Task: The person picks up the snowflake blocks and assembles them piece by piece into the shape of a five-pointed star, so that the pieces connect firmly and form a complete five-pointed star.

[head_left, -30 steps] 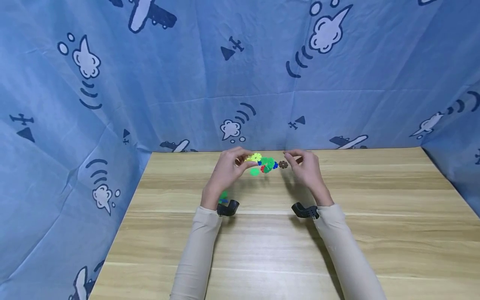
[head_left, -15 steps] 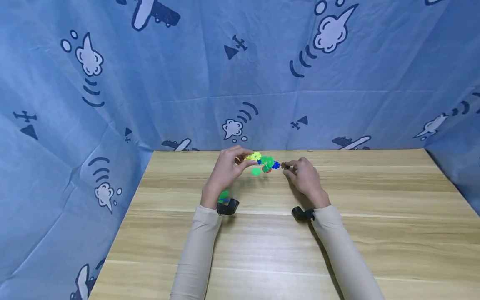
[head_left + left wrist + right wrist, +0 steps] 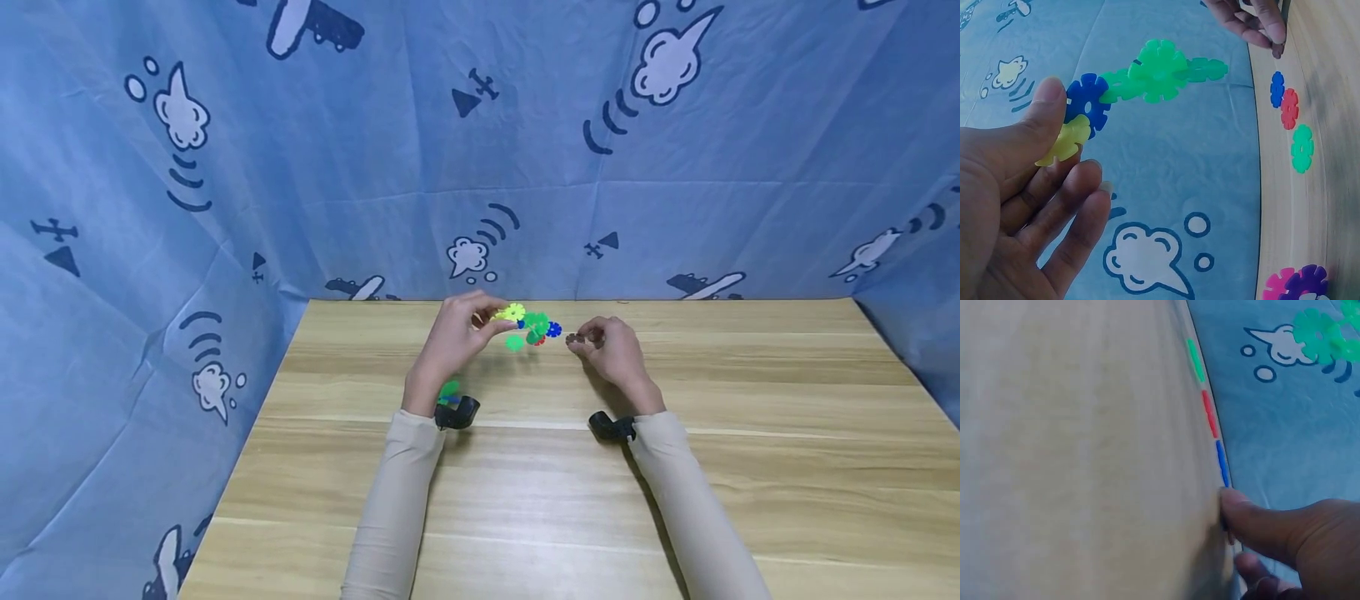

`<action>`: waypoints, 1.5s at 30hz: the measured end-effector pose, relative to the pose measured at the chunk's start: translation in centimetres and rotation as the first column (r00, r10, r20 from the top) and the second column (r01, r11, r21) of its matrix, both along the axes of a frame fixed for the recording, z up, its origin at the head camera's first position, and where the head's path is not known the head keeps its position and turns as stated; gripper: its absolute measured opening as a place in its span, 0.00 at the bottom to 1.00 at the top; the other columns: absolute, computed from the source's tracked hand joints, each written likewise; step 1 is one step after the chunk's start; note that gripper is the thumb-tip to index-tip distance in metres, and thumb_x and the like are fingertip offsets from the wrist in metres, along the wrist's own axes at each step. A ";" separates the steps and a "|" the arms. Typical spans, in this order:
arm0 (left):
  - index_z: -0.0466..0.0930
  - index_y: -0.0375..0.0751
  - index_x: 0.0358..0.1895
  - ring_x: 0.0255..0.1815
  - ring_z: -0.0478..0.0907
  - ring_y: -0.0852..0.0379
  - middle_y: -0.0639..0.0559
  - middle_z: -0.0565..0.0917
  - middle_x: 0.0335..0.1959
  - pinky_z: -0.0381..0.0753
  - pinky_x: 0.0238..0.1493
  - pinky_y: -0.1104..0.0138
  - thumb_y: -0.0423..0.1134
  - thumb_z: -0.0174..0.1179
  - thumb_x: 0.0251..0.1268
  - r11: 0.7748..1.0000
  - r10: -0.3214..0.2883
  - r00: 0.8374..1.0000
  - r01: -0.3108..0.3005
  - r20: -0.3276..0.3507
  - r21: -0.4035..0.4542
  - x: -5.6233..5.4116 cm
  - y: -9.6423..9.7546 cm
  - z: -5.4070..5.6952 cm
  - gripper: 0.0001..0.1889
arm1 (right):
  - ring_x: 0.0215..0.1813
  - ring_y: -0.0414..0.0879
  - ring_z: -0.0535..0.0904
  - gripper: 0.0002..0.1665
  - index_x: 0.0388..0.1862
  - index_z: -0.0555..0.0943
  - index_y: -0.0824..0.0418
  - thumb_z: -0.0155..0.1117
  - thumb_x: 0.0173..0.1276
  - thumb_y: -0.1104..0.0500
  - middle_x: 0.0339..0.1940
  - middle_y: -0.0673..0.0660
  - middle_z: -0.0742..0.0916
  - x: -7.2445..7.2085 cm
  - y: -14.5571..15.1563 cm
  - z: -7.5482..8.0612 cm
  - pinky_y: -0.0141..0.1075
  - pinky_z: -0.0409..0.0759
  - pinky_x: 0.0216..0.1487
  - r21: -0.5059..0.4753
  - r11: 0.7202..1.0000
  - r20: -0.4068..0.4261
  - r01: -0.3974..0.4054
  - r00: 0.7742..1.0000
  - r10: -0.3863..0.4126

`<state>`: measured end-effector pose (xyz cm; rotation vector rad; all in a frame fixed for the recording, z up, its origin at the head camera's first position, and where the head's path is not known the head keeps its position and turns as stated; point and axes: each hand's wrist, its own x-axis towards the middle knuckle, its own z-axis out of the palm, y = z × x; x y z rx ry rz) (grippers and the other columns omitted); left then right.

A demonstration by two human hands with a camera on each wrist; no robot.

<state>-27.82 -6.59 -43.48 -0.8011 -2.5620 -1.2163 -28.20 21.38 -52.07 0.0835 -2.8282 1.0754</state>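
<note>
My left hand (image 3: 455,337) pinches a chain of joined plastic snowflake discs above the back of the table. In the left wrist view, a yellow disc (image 3: 1067,142) lies between thumb and fingers. It meets a blue disc (image 3: 1088,103), from which several green discs (image 3: 1159,70) stretch away. To the right, my right hand (image 3: 621,354) pinches a brown disc (image 3: 573,339) between thumb and forefinger, low at the table's far side; fingers partly cover it. Beside it, a loose blue disc (image 3: 1277,89), red disc (image 3: 1290,109) and green disc (image 3: 1302,149) lie in a row.
More pieces rest by my left wrist, among them a green disc (image 3: 450,388); the left wrist view shows a purple disc (image 3: 1310,280) and a pink disc (image 3: 1277,285). A blue patterned curtain (image 3: 525,150) stands behind the wooden table (image 3: 510,517).
My right hand has come down from above the brown disc, taken it between its fingertips and drawn it slightly right and nearer. The left hand with its chain stays almost still.
</note>
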 end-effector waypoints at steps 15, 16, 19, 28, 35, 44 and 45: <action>0.90 0.40 0.52 0.34 0.82 0.59 0.49 0.88 0.38 0.84 0.38 0.73 0.43 0.73 0.65 0.998 -0.048 0.998 0.047 -0.028 -0.030 0.2 0.5 0.3 0.16 | 0.29 0.40 0.78 0.17 0.42 0.90 0.63 0.78 0.66 0.49 0.42 0.60 0.91 0.8 0.8 5.1 0.30 0.76 0.29 -0.248 0.968 0.040 -0.044 0.998 0.055; 0.89 0.40 0.52 0.35 0.82 0.59 0.49 0.88 0.37 0.84 0.38 0.73 0.43 0.73 0.65 0.998 -0.052 0.998 0.051 -0.026 -0.035 0.2 0.6 0.3 0.16 | 0.28 0.40 0.77 0.17 0.42 0.90 0.63 0.77 0.67 0.49 0.38 0.59 0.90 1.0 0.7 5.6 0.31 0.76 0.27 -0.264 0.963 0.034 -0.054 0.997 0.066; 0.89 0.40 0.53 0.35 0.83 0.59 0.50 0.87 0.37 0.84 0.38 0.73 0.42 0.72 0.65 0.997 -0.063 0.998 0.062 -0.017 -0.045 0.2 0.8 0.2 0.16 | 0.26 0.39 0.77 0.18 0.44 0.89 0.62 0.73 0.71 0.48 0.34 0.56 0.87 1.4 0.3 6.8 0.32 0.74 0.23 -0.301 0.948 0.011 -0.108 0.993 0.117; 0.89 0.41 0.53 0.35 0.82 0.60 0.51 0.88 0.40 0.83 0.39 0.72 0.45 0.70 0.68 0.996 -0.086 0.996 0.085 -0.005 -0.037 0.1 1.0 -0.1 0.16 | 0.27 0.49 0.79 0.16 0.50 0.89 0.60 0.66 0.77 0.49 0.37 0.58 0.88 2.6 -1.2 9.4 0.32 0.76 0.29 -0.274 0.932 -0.069 -0.237 0.971 0.227; 0.89 0.42 0.53 0.36 0.81 0.60 0.52 0.87 0.38 0.84 0.40 0.72 0.44 0.71 0.68 0.994 -0.101 0.995 0.102 0.015 -0.036 0.2 1.0 -0.1 0.15 | 0.23 0.40 0.74 0.12 0.46 0.89 0.59 0.66 0.77 0.52 0.31 0.56 0.87 2.9 -1.9 9.6 0.32 0.71 0.23 -0.218 0.938 -0.106 -0.268 0.962 0.250; 0.89 0.41 0.53 0.38 0.80 0.59 0.51 0.85 0.36 0.85 0.42 0.72 0.42 0.71 0.68 0.992 -0.127 0.992 0.128 0.015 -0.018 0.3 1.1 0.0 0.15 | 0.23 0.41 0.73 0.11 0.46 0.89 0.56 0.66 0.77 0.51 0.34 0.60 0.89 2.8 -2.1 9.3 0.32 0.70 0.24 -0.188 0.936 -0.122 -0.298 0.952 0.279; 0.88 0.41 0.54 0.38 0.80 0.59 0.51 0.85 0.37 0.85 0.42 0.71 0.42 0.71 0.68 0.991 -0.135 0.991 0.135 0.020 -0.015 0.2 1.1 0.0 0.15 | 0.23 0.41 0.73 0.11 0.46 0.89 0.56 0.66 0.78 0.51 0.35 0.60 0.89 2.8 -2.1 9.3 0.32 0.69 0.24 -0.189 0.935 -0.124 -0.299 0.952 0.280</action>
